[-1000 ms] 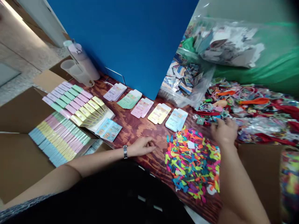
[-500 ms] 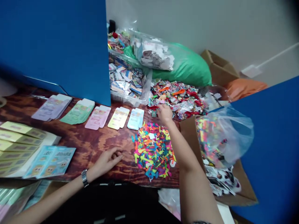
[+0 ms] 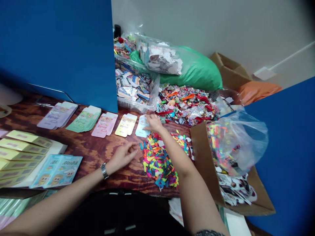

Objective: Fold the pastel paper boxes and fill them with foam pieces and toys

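Over the right edge of the small stack of light-blue flat cartons (image 3: 141,128) is my right hand (image 3: 155,123), its thumb and fingers apart. Whether the fingertips press on the top carton is hard to see. My left hand (image 3: 125,154), with a metal watch (image 3: 104,170) on the wrist, rests low over the wooden table, fingers loosely bent and apart, holding nothing. Just right of it spreads a heap of small bright balloons (image 3: 157,160), partly hidden under my right forearm. A mixed pile of trinkets (image 3: 187,101) lies beyond my right hand.
Yellow (image 3: 124,126), pink (image 3: 103,126), green (image 3: 85,119) and purple (image 3: 55,116) carton stacks line the table (image 3: 98,147). A clear bin (image 3: 152,100) of packets stands behind. Yellow boxes (image 3: 22,150) sit left; an open cardboard box (image 3: 203,157) with a plastic bag stands right.
My right hand has moved left and slightly nearer, from the trinket pile to the light-blue cartons. My left hand has shifted right and a little forward, toward the balloons.
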The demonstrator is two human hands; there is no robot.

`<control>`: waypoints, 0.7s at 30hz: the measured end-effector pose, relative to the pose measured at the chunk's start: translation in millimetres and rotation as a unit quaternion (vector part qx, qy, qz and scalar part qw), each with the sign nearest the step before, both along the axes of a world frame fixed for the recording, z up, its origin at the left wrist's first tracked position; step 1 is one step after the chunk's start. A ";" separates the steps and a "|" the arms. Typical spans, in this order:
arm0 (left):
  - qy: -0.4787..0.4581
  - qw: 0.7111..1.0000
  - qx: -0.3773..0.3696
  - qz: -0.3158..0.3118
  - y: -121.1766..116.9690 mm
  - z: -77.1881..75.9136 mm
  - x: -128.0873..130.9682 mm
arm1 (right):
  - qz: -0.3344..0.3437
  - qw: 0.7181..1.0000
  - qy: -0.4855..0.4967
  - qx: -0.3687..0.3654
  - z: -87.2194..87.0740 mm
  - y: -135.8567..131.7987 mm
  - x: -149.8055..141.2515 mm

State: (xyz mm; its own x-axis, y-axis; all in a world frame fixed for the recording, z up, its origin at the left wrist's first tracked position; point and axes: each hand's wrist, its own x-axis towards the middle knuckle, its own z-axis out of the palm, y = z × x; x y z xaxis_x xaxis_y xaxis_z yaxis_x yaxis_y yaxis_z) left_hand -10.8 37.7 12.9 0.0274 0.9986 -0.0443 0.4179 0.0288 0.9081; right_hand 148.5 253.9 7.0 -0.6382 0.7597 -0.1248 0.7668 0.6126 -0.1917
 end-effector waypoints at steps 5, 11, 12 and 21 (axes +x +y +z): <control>0.063 0.991 0.093 0.078 46.2 3.7 2.8 | -0.024 0.996 0.072 0.048 32.1 -22.0 -0.3; 0.208 0.954 0.175 0.125 56.7 10.2 20.8 | -0.015 0.958 0.277 0.072 72.6 -89.2 -3.0; 0.219 0.949 0.182 0.136 53.5 10.1 22.6 | -0.015 0.952 0.297 0.070 76.2 -100.2 -4.9; 0.065 0.973 0.186 0.123 22.4 19.3 5.4 | -0.049 0.905 0.366 0.211 66.3 -151.4 -6.6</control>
State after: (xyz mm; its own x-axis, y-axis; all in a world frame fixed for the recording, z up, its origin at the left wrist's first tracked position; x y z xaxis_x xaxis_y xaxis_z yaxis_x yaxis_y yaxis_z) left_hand -5.5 60.1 32.2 -0.1958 0.9221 0.3338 0.5512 -0.1781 0.8151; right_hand 142.0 102.5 73.3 -0.3605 0.6984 0.6183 0.5837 0.6859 -0.4346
